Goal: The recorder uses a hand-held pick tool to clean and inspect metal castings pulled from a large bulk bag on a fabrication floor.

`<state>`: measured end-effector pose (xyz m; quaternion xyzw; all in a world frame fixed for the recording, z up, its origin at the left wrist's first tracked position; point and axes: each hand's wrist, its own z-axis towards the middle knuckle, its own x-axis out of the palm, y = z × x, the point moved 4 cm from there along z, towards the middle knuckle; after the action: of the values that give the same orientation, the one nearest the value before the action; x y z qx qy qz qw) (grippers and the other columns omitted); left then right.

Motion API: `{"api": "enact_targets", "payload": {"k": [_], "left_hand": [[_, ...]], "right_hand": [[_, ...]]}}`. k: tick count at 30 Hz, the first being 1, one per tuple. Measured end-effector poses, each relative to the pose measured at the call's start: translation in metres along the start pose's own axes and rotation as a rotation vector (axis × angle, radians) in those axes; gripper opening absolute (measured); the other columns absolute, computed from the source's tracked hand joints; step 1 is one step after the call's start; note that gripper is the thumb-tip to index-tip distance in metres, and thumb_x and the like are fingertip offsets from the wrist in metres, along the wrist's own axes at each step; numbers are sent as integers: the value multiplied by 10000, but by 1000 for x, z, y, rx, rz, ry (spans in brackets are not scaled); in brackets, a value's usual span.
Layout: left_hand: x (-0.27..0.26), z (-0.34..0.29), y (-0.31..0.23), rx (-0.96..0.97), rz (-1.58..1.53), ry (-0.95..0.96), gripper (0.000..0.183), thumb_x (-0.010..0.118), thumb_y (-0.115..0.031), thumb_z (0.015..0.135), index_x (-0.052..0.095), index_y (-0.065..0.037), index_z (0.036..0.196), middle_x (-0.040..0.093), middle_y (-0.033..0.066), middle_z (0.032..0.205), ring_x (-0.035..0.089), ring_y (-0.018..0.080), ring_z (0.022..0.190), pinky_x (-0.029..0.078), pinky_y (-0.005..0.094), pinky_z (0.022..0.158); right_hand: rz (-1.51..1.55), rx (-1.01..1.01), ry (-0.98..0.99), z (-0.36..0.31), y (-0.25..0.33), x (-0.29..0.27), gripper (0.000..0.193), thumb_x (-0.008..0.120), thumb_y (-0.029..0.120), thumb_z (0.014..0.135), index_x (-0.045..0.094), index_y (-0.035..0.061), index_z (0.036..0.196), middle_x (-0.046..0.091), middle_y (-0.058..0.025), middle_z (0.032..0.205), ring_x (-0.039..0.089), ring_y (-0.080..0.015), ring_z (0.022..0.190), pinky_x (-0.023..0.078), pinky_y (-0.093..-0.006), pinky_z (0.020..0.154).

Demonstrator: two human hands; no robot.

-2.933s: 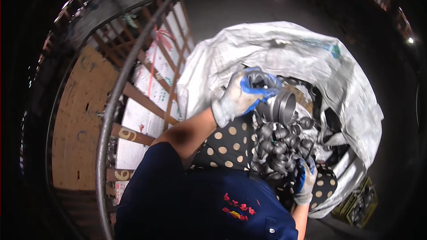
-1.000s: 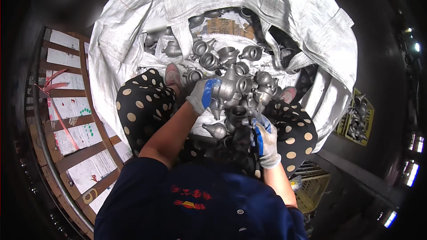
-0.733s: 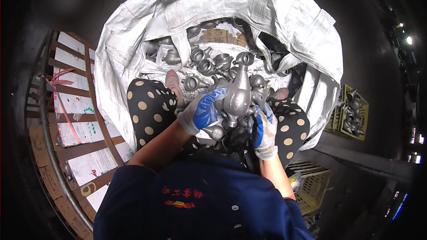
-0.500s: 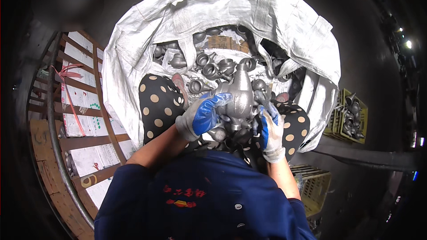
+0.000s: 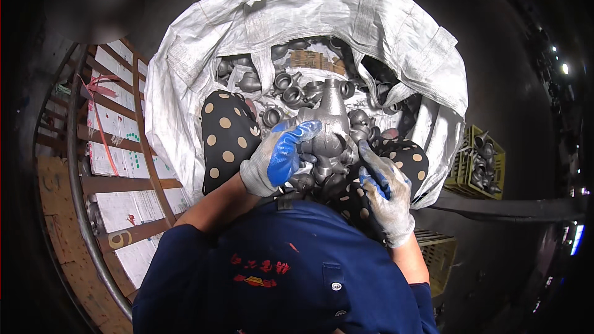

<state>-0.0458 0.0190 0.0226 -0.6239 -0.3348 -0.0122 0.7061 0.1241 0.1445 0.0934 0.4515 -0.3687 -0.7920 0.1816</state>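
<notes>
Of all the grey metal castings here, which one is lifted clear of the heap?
The large cast fitting, held between left hand and right hand; the other castings lie in the white bulk bag.

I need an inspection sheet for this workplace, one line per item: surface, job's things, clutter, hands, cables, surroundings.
Surface: no table seen; work is done over an open white woven bulk bag.
Job's things: a grey metal casting with a tapered neck, held up above the bag; many similar grey castings lie loose inside the bag.
Clutter: a piece of brown cardboard among the castings.
Hands: left hand in a grey and blue glove grips the held casting; right hand, gloved the same, touches its lower side.
Cables: nothing seen.
Surroundings: wooden pallet with white sheets on the left; yellow crate with more castings on the right; dark floor.
</notes>
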Motion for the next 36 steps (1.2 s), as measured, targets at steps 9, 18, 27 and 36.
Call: {"api": "enact_targets", "payload": {"k": [9,18,27,36], "left_hand": [[-1,-13,1,-171,-98,-58,297,504,-176,930,534,-16,1179,630,123,1077,660,232,893,550,299,660],[-9,-16,-1,85,283,-70,296,504,-145,926,538,-3,1184,599,98,1118,647,197,904,546,279,682],[17,-18,-48,681,1189,167,454,500,75,755,570,6,1198,577,176,1107,570,282,942,471,349,775],[7,-14,-34,436,938,181,326,517,8,832,584,10,1151,582,177,1126,615,214,848,485,283,726]], "right_hand": [[-320,-37,75,-6,12,3,507,639,-8,645,627,117,1137,619,-132,955,615,-331,842,497,-406,724],[-211,28,127,-7,12,0,441,654,56,732,606,134,1164,599,-117,830,604,-308,754,489,-401,648],[231,241,240,1,-9,-8,315,607,91,853,608,23,1161,670,-77,868,648,-176,708,500,-270,635],[660,698,307,0,-18,-4,351,571,66,855,567,-74,1177,664,-83,800,561,-87,567,444,-221,512]]}}
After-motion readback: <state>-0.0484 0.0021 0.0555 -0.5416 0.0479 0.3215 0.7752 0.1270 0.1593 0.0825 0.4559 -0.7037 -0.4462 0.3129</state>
